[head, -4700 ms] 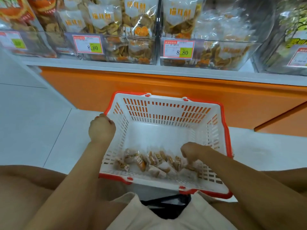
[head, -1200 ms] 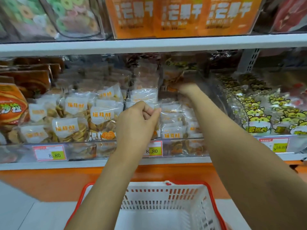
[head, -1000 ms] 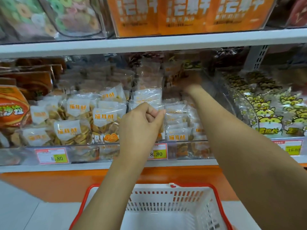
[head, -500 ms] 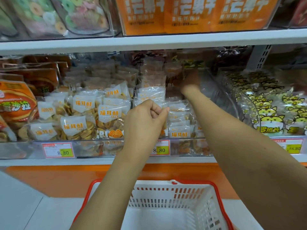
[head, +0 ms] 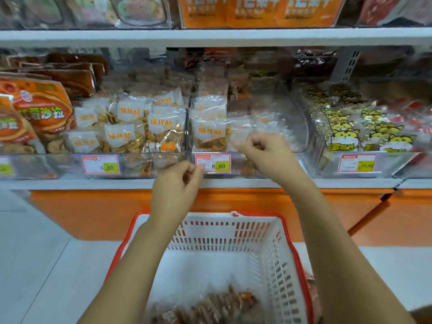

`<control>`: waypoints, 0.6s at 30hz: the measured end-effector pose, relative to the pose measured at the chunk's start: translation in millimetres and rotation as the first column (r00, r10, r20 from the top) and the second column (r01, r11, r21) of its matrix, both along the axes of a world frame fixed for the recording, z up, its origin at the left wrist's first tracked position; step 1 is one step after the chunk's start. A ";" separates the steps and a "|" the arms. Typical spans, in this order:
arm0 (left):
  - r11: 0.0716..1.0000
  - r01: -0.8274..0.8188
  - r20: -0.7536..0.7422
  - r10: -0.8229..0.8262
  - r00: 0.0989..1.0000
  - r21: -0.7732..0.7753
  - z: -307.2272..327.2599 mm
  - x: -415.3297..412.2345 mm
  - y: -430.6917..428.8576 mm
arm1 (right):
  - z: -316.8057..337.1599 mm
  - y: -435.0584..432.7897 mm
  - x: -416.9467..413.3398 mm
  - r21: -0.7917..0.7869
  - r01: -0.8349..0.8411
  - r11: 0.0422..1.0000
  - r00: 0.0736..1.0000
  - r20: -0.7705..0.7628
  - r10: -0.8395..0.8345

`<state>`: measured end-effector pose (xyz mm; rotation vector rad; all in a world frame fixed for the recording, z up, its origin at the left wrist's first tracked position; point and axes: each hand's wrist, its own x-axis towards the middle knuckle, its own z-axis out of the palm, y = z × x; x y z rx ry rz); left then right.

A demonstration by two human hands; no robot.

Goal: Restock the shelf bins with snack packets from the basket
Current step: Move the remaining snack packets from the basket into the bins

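Now that my right hand [head: 264, 148] has come back out of the clear bin [head: 301, 127] at one o'clock, both it and my left hand [head: 180, 176] are loosely curled, empty; remaining snack packets [head: 210, 309] wait in the basket [head: 287, 232] at six.

the white shelf [head: 233, 183] in front of me carries a row of clear bins [head: 301, 136] with price tags [head: 213, 163] on their fronts, holding clear snack packets [head: 211, 134] and, further right, yellow cat-print packets [head: 346, 136]. below it, my red-rimmed white basket [head: 233, 232] sits on the pale tiled floor [head: 46, 265] with a few packets in its bottom.
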<state>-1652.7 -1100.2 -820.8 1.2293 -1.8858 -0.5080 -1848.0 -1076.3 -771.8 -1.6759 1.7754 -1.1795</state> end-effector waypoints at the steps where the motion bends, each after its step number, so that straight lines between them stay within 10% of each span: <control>1: 0.999 -0.028 0.066 0.025 0.997 0.036 -14.3 11.5 3.5 | -9.1 14.1 6.2 0.142 -0.119 0.983 0.993 0.006 0.119; 6: 0.934 -0.248 0.292 0.170 0.941 0.258 -92.1 77.5 17.7 | -103.2 29.3 34.2 0.718 -0.306 0.625 0.897 -0.003 0.442; 18: 0.801 -0.462 0.464 0.268 0.845 0.379 -160.7 133.2 22.4 | -310.6 82.0 52.7 0.935 0.068 0.348 0.921 -0.193 0.338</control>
